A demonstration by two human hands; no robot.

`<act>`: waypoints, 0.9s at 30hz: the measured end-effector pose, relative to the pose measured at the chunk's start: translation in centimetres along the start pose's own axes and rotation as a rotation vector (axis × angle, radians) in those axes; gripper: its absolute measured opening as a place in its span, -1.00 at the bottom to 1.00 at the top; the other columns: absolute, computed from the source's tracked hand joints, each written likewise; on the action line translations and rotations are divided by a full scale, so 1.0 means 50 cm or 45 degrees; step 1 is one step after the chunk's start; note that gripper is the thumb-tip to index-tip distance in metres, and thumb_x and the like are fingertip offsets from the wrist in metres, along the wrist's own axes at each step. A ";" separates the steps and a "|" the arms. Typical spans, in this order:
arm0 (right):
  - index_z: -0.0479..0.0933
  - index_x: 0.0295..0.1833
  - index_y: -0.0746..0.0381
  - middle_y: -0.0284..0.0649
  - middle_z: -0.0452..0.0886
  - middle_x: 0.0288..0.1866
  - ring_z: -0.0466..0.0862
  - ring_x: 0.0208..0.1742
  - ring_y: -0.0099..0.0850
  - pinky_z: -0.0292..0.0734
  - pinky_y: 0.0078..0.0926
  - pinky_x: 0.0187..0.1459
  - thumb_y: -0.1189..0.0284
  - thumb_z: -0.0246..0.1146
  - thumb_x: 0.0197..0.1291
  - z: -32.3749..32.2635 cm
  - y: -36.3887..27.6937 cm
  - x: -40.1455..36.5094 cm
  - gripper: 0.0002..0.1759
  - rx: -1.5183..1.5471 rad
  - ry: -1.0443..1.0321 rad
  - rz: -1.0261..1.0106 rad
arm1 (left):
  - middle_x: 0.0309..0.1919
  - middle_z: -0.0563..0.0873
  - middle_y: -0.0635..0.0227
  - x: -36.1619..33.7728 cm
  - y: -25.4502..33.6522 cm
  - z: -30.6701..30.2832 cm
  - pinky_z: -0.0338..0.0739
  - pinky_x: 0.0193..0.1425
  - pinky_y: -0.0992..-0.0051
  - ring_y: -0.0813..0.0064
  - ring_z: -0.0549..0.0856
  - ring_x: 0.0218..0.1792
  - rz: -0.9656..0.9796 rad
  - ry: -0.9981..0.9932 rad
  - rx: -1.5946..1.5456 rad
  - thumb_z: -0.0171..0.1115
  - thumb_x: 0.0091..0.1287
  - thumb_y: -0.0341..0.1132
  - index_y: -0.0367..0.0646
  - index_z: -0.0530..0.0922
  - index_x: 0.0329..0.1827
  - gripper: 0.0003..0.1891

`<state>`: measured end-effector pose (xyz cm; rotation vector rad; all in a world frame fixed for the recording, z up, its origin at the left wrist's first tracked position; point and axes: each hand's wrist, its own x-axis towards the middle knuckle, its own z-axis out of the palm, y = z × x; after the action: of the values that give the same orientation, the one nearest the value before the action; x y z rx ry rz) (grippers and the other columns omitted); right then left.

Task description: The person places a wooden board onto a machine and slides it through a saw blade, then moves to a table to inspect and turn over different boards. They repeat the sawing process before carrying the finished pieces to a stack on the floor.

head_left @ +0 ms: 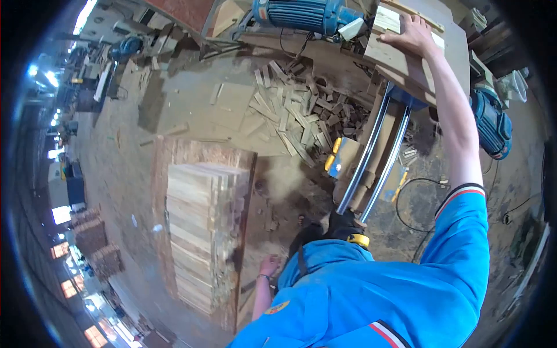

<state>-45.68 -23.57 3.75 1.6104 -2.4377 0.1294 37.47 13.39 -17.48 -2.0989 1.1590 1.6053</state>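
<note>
Where the wooden board lies flat on the saw table, at full reach ahead, my right hand rests open-palmed on it; my left hand hangs far back by the stacked planks, grip unclear.

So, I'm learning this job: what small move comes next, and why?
Probably reach the left hand to the stack: it hangs beside it, seemingly empty, while the right hand lies flat on the board up on the machine.

right hand on board | plank stack far left | offcuts between
</note>
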 end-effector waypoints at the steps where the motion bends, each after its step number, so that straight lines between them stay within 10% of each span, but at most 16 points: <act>1: 0.33 0.49 0.29 0.28 0.40 0.40 0.33 0.51 0.17 0.18 0.16 0.49 -0.56 0.31 -0.17 -0.032 -0.029 -0.029 0.34 -0.015 -0.061 0.024 | -0.05 0.81 0.08 0.003 -0.011 0.010 0.74 -0.12 0.32 0.34 0.81 -0.13 -0.021 -0.022 -0.143 0.34 0.41 -0.11 -0.24 0.63 0.19 -0.57; 8: 0.26 0.54 0.28 0.32 0.28 0.51 0.23 0.59 0.18 0.03 0.19 0.57 -0.50 0.29 -0.05 -0.067 -0.110 -0.181 0.29 0.052 -0.102 0.009 | -0.20 0.84 0.17 0.036 -0.069 0.051 0.72 -0.28 0.40 0.43 0.80 -0.32 0.043 0.000 -0.093 0.33 0.41 -0.22 -0.28 0.64 0.18 -0.61; 16: 0.47 0.43 0.18 0.05 0.57 0.26 0.57 0.34 0.00 0.50 -0.17 0.33 -0.23 0.61 -0.25 -0.124 -0.130 -0.350 0.15 0.736 -0.445 -0.288 | -0.16 0.84 0.11 0.206 -0.232 0.097 0.68 0.07 0.30 0.25 0.81 -0.13 0.343 0.259 -0.286 0.41 0.31 -0.19 -0.32 0.71 0.04 -0.62; 20: 0.52 0.38 0.31 0.04 0.61 0.32 0.62 0.31 -0.06 0.50 -0.21 0.34 0.08 0.56 -0.10 -0.159 -0.201 -0.438 -0.07 0.470 -0.350 -0.390 | -0.09 0.81 -0.01 0.132 -0.230 0.093 0.66 0.10 0.19 0.10 0.81 -0.04 0.372 0.405 -0.245 0.38 0.30 -0.08 -0.26 0.73 -0.01 -0.59; 24: 0.34 0.52 0.32 0.21 0.53 0.36 0.39 0.52 0.06 0.34 -0.16 0.53 0.04 0.61 -0.25 -0.109 -0.248 -0.502 0.18 0.287 -0.290 -0.425 | -0.05 0.77 -0.05 0.040 -0.267 0.097 0.64 0.13 0.13 -0.03 0.76 -0.03 0.455 0.428 -0.265 0.33 0.30 -0.03 -0.16 0.72 0.03 -0.58; 27: 0.48 0.37 0.39 0.12 0.63 0.19 0.63 0.20 0.04 0.55 -0.12 0.19 -0.04 0.59 -0.22 -0.177 -0.270 -0.478 0.07 0.218 -0.359 -0.734 | -0.02 0.79 0.02 -0.091 -0.260 0.085 0.63 0.15 0.16 0.04 0.77 0.00 0.542 0.496 -0.461 0.31 0.33 -0.05 -0.15 0.70 0.10 -0.58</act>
<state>-23.12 -5.76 6.29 2.4835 -2.0704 0.0150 43.49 26.48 -18.23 -2.6199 1.6354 1.7339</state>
